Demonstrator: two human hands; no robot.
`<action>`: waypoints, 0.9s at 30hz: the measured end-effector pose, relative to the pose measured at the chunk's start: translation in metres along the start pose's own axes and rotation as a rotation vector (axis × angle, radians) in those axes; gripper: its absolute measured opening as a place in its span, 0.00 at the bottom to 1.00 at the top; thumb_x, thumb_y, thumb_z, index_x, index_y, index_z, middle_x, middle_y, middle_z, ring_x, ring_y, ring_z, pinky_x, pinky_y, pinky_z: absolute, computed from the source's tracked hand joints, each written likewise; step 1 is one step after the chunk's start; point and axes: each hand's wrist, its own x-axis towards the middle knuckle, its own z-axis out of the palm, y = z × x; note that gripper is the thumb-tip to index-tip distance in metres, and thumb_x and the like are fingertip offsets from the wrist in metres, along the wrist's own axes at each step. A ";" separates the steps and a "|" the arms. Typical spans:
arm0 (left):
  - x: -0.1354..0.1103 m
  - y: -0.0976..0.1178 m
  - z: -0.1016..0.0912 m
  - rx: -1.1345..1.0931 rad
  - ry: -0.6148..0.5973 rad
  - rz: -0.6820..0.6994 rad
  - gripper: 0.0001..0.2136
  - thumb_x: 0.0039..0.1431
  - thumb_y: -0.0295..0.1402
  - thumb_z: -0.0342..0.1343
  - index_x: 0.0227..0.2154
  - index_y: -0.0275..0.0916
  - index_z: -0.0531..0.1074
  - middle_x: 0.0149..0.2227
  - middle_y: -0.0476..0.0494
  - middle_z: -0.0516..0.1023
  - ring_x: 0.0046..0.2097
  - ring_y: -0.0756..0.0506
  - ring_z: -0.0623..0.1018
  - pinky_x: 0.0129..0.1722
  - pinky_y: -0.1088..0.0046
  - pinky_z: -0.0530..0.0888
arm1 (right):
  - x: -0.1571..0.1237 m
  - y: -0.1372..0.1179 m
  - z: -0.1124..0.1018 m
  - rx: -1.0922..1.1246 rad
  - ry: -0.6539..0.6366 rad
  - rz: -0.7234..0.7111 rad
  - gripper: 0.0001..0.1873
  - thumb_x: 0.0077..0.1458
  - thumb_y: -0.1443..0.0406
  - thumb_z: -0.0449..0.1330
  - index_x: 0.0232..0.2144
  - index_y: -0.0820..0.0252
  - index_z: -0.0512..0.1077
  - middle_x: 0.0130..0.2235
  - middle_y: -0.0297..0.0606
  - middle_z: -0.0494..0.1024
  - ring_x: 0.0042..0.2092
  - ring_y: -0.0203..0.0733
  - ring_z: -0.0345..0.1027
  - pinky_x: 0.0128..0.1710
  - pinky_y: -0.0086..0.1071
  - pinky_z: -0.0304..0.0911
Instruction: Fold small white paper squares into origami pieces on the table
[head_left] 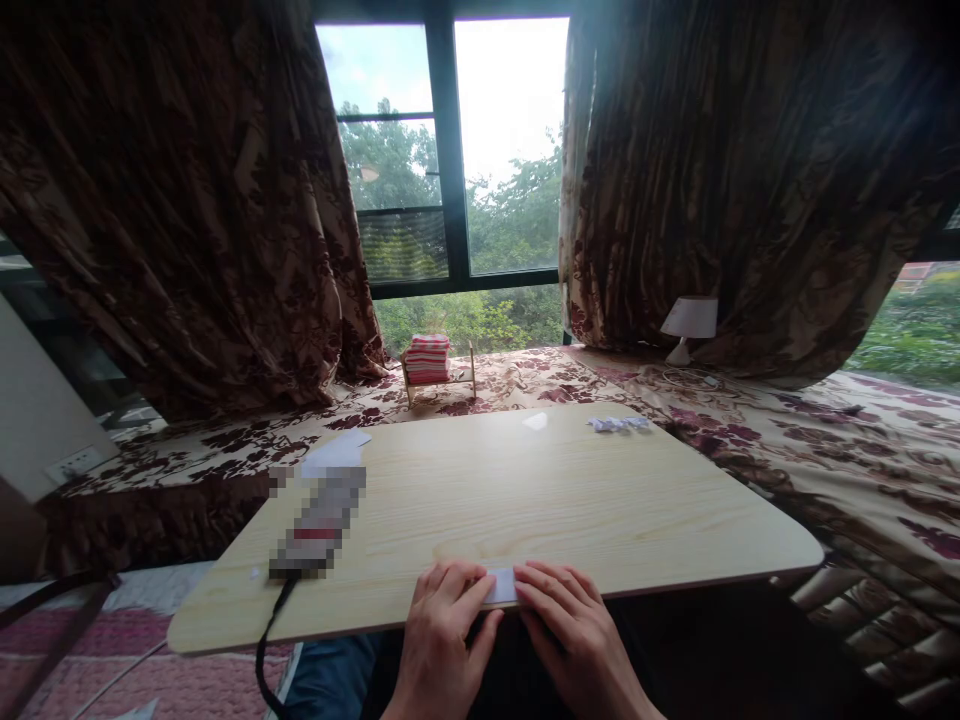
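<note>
A small white piece of paper lies at the near edge of a light wooden table. My left hand presses on its left side with the fingers together. My right hand presses on its right side, fingertips on the sheet. Both hands rest on the table edge, touching the paper from either side. Most of the paper is hidden under my fingers.
A blurred oblong object with a black cord lies on the table's left. White paper sheets sit at the far left, small folded paper bits at the far right. A tiny chair and white lamp stand on the floral cloth beyond.
</note>
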 end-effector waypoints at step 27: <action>0.048 -0.015 -0.006 -0.655 -0.030 -0.561 0.13 0.54 0.40 0.53 0.24 0.35 0.74 0.24 0.48 0.73 0.29 0.48 0.70 0.29 0.76 0.65 | 0.074 0.017 0.012 0.802 -0.121 0.670 0.13 0.53 0.58 0.56 0.24 0.62 0.70 0.23 0.32 0.70 0.26 0.35 0.61 0.26 0.27 0.57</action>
